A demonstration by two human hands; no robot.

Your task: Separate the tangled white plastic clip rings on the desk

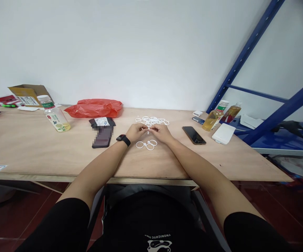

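My left hand (136, 132) and my right hand (162, 133) meet fingertip to fingertip above the table. Both are closed in a pinch on a small white plastic piece (148, 132), which looks like one of the white rings; the fingers cover most of it. Just beyond them lies a heap of thin white plastic rings (152, 121). On the near side, several more white rings (150, 144) rest flat in a small group, touching one another at small tabs. A dark watch sits on my left wrist.
Left of my hands lie a phone (102, 136), a dark packet (102, 122), a red plastic bag (95, 108) and a drink bottle (55, 115). On the right are another phone (194, 135), a white case (223, 133) and a bottle (214, 117). A blue metal frame (242, 56) stands beyond.
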